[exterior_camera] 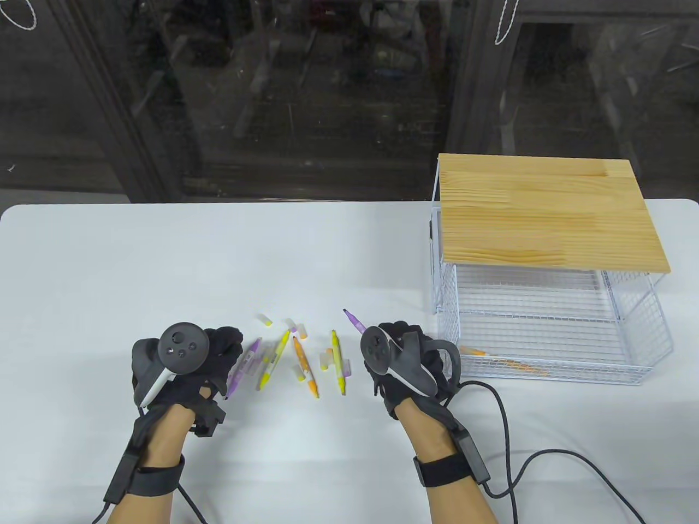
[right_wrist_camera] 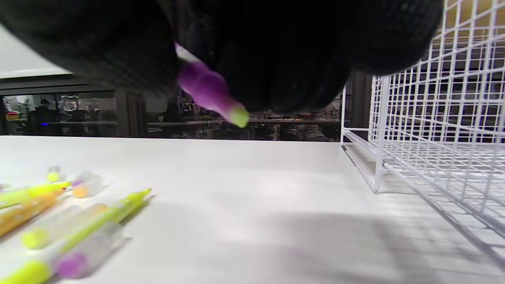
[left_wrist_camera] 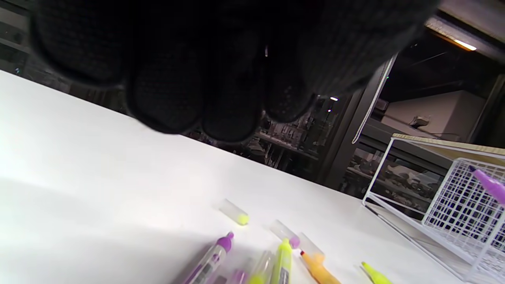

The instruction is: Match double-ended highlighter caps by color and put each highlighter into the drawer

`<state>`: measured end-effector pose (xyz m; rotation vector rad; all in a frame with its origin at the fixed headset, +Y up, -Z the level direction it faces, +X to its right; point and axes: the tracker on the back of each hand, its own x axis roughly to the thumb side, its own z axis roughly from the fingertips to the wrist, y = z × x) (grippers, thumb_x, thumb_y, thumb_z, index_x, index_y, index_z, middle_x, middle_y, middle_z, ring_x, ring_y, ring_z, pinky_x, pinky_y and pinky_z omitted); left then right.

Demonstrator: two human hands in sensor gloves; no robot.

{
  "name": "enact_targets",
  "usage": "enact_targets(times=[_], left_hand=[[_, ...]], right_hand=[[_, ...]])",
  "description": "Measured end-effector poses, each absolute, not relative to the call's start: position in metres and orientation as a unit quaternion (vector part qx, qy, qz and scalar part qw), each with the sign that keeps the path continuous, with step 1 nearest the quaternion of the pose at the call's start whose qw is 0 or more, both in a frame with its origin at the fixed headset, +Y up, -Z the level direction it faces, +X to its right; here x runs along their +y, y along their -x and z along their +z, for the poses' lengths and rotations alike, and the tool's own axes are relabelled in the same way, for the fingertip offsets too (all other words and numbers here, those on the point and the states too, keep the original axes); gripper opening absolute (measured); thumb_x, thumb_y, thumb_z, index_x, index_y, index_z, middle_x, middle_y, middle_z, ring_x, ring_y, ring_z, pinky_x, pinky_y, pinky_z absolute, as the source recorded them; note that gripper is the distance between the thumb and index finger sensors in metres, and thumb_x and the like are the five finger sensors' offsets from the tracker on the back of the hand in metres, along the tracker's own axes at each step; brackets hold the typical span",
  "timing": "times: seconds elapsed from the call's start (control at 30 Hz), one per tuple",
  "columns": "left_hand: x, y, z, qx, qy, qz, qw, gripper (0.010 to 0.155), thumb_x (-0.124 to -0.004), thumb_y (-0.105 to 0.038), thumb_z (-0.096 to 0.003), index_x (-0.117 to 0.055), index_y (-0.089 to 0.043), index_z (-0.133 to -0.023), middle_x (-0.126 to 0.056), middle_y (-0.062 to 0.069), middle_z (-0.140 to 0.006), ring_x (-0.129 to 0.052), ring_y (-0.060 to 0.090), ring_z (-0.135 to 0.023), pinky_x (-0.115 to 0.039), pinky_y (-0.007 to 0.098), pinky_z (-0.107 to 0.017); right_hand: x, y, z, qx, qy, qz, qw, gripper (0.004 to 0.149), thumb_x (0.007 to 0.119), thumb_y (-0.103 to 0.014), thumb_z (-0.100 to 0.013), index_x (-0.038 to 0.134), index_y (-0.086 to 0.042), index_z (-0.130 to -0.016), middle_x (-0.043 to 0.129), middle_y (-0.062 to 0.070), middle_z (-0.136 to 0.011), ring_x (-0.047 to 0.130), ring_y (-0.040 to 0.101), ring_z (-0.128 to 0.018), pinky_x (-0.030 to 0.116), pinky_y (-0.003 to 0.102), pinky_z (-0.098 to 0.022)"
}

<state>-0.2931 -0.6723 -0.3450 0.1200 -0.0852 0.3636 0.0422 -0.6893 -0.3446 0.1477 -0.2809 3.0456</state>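
Observation:
My right hand [exterior_camera: 394,338] grips an uncapped purple highlighter [exterior_camera: 355,322], its tip pointing up and to the left; in the right wrist view the purple highlighter [right_wrist_camera: 205,88] sticks out from under my curled fingers [right_wrist_camera: 284,79]. My left hand [exterior_camera: 226,349] hovers over the pile with loosely curled fingers [left_wrist_camera: 221,106] and nothing in them. Right beside it lies another purple highlighter [exterior_camera: 246,367] [left_wrist_camera: 211,258]. Yellow highlighters [exterior_camera: 274,360] [exterior_camera: 338,364], an orange one [exterior_camera: 304,367] and several loose clear caps [exterior_camera: 266,320] are scattered between my hands. The white wire drawer [exterior_camera: 639,349] stands pulled out at the right.
The drawer slides under a wire frame with a wooden top [exterior_camera: 546,213]. An orange highlighter [exterior_camera: 513,364] lies inside near the drawer's front wall. Black cables [exterior_camera: 546,464] trail from my right wrist across the table's near right. Dark glass cabinets stand behind the table.

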Motion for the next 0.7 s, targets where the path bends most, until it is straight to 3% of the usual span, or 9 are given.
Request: enact_targets(times=[0.27,0.5,0.7], left_hand=[[-0.679,0.295,-0.349,-0.038,-0.052,0.161,0.985,0.045,-0.085,-0.042,-0.0392,-0.095,-0.027,-0.080,-0.105,0.003,-0.076,-0.102,0.036,-0.061,-0.084,0.057,-0.043],[-0.690,0.300,-0.355,-0.029,-0.026,0.140,0.989,0.046,-0.087,-0.042,-0.0379,-0.095,-0.028,-0.081,-0.105,0.002,-0.076,-0.101,0.035,-0.062,-0.084,0.056,-0.044],[-0.704,0.304,-0.362,-0.013,0.008,0.101,0.995,0.048,-0.093,-0.042,-0.0348,-0.095,-0.029,-0.081,-0.104,-0.001,-0.074,-0.100,0.033,-0.061,-0.085,0.055,-0.043]], right_hand=[[-0.684,-0.041,-0.333,-0.098,-0.082,0.990,0.067,0.046,0.092,-0.043,-0.039,0.085,-0.024,-0.080,0.097,0.004,-0.075,0.099,0.030,-0.057,0.085,0.042,-0.038],[-0.685,-0.040,-0.332,-0.087,-0.095,0.988,0.082,0.052,0.089,-0.038,-0.041,0.081,-0.017,-0.088,0.095,0.007,-0.076,0.095,0.030,-0.057,0.083,0.044,-0.042],[-0.685,-0.040,-0.332,-0.073,-0.102,0.989,0.076,0.050,0.090,-0.038,-0.041,0.083,-0.017,-0.086,0.094,0.006,-0.076,0.094,0.031,-0.058,0.082,0.046,-0.043]])
